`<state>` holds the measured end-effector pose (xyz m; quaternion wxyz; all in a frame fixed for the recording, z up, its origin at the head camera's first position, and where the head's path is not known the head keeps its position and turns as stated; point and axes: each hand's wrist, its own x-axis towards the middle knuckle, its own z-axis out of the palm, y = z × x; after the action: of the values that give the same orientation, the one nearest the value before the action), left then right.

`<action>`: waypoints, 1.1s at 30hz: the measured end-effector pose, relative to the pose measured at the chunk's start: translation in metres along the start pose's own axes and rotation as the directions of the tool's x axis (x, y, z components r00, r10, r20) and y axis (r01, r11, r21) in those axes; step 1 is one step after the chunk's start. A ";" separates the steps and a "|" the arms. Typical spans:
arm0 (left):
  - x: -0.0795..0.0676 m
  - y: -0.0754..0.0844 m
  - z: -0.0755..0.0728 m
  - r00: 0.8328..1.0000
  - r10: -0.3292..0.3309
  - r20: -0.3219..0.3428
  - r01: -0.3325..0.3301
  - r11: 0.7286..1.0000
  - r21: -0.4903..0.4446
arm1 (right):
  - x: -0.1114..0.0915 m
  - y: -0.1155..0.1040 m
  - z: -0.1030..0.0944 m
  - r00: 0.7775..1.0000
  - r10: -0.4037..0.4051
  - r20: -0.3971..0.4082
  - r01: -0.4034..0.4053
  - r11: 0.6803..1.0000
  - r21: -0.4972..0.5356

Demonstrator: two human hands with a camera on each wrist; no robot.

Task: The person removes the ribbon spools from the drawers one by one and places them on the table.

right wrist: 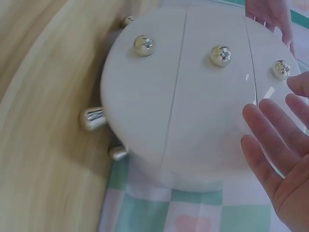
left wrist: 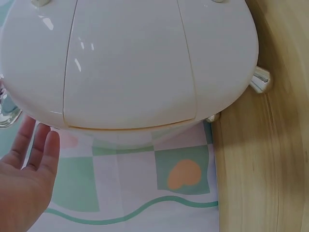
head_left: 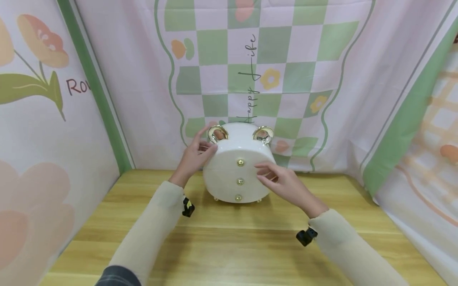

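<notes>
A white, rounded drawer box (head_left: pixel 229 171) with gold ear shapes stands on the table. Three round gold knobs run down its front, one of them the middle knob (right wrist: pixel 220 56), and thin seams divide the front into three. At the box's upper left side is my left hand (head_left: pixel 195 157), its fingertips close under the left gold ear (head_left: pixel 217 134) and holding nothing. My right hand (head_left: pixel 282 180) hovers before the right part of the front, fingers loosely bent. In the right wrist view these fingers lie near the top knob (right wrist: pixel 281 70), with nothing between them.
The wooden table (head_left: pixel 229 246) extends in front of the box, which stands on small gold feet (right wrist: pixel 92 119). Right behind it hangs a green-and-white checked curtain (head_left: pixel 214 47). Printed fabric walls (head_left: pixel 35 139) close in on the left and right.
</notes>
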<state>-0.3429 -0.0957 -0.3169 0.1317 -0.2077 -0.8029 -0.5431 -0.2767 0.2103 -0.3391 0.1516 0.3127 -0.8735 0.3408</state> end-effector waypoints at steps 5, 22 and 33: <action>0.003 0.000 0.001 1.000 0.017 -0.005 -0.017 1.000 0.003 | 0.011 -0.004 0.005 1.000 -0.006 -0.006 0.006 1.000 0.012; 0.007 0.002 0.001 1.000 -0.005 -0.007 0.005 1.000 0.013 | 0.034 -0.011 0.020 1.000 0.000 -0.004 0.000 0.987 0.159; 0.007 0.003 0.000 0.999 -0.036 0.010 0.036 0.999 0.009 | 0.043 -0.015 0.024 0.994 0.103 0.030 -0.107 0.946 0.306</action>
<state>-0.3476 -0.0936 -0.3116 0.1184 -0.1953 -0.8095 -0.5408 -0.3005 0.1662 -0.3285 0.0769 0.2879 -0.8264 0.4778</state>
